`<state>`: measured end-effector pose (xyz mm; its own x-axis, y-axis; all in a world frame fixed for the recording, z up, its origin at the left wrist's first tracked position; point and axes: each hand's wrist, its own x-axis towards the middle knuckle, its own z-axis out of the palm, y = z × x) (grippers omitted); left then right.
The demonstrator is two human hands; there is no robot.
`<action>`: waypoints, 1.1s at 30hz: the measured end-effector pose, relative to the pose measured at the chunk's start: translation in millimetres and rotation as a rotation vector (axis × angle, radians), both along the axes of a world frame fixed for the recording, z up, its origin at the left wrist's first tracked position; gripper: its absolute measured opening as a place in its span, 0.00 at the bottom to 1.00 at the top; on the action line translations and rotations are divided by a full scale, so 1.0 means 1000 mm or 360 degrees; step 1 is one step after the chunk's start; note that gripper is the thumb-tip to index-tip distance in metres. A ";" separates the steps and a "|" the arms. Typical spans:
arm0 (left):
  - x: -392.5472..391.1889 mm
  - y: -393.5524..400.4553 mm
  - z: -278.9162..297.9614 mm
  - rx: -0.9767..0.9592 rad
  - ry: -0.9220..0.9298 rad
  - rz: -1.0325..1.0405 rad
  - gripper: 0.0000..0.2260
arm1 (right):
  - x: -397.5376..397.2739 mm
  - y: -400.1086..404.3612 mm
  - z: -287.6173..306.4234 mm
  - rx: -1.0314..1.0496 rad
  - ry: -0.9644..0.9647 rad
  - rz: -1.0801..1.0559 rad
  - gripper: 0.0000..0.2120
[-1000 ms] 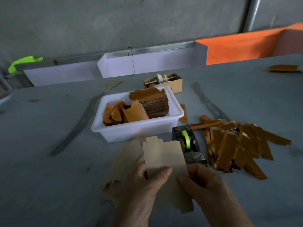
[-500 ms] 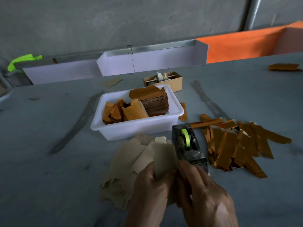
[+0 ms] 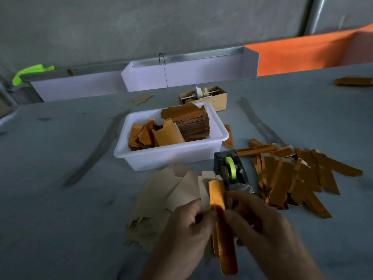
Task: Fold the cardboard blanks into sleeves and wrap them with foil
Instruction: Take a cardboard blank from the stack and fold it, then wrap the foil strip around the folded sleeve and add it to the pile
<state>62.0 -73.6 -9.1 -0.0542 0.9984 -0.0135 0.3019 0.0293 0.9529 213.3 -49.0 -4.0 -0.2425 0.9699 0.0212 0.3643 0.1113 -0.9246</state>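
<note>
both hands, the left hand (image 3: 187, 225) and right hand (image 3: 260, 225), pinch a folded sleeve (image 3: 219, 211) upright near the table's (image 3: 60, 219) front edge, probably to crease it beside the tape dispenser (image 3: 232, 170).

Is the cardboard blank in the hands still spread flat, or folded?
Folded. The narrow gold-foil-faced cardboard blank shows as a long strip doubled along its length, with the left hand and right hand gripping it on either side.

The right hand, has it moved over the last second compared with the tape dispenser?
Yes. The right hand has shifted left toward the left hand, now just below the tape dispenser, gripping the folded blank.
</note>
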 end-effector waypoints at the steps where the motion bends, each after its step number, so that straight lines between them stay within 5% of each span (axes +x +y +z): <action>1: 0.000 0.000 0.000 -0.0034 -0.0035 -0.0087 0.10 | 0.003 0.003 0.000 -0.0150 0.0117 -0.0023 0.12; 5: 0.002 -0.001 -0.002 -0.0152 -0.0138 -0.0121 0.08 | 0.001 0.007 -0.005 -0.0776 0.0652 0.0121 0.16; 13: 0.015 -0.002 -0.015 -0.0048 0.0021 0.0450 0.09 | -0.006 0.007 -0.014 -0.0793 0.0832 -0.0120 0.06; 18: 0.032 -0.005 -0.006 0.0227 0.1154 0.0483 0.16 | -0.012 0.005 -0.013 -0.0755 0.0830 -0.0209 0.06; 20: 0.041 -0.005 -0.009 0.0355 0.1410 0.0445 0.19 | -0.013 0.004 -0.011 -0.0731 0.0806 -0.0212 0.05; 22: 0.047 -0.005 -0.010 0.0409 0.1666 0.0469 0.08 | -0.014 0.002 -0.009 -0.0666 0.0765 -0.0217 0.04; 24: 0.049 -0.005 -0.013 0.0307 0.1820 0.0352 0.14 | -0.014 0.000 -0.010 -0.0586 0.0665 -0.0222 0.05; 28: 0.061 -0.002 -0.018 0.0194 0.1823 0.0259 0.32 | -0.013 0.000 -0.020 -0.0550 0.0383 -0.0226 0.07; 29: 0.063 -0.006 -0.020 0.0199 0.1750 0.0235 0.30 | -0.011 -0.001 -0.022 -0.0563 0.0363 -0.0241 0.07; 31: 0.056 -0.009 -0.024 0.0403 0.1690 0.0365 0.08 | -0.008 0.000 -0.023 -0.0632 0.0472 -0.0281 0.06; 33: 0.044 -0.016 -0.034 0.0323 0.1108 0.0198 0.14 | -0.006 0.004 -0.024 -0.0797 0.0719 -0.0268 0.05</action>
<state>105.5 -89.8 -43.4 -0.0960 0.9634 0.2501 0.8452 -0.0539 0.5318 207.2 -44.8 -27.5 -0.1605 0.9129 -0.3753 -0.0936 -0.3925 -0.9150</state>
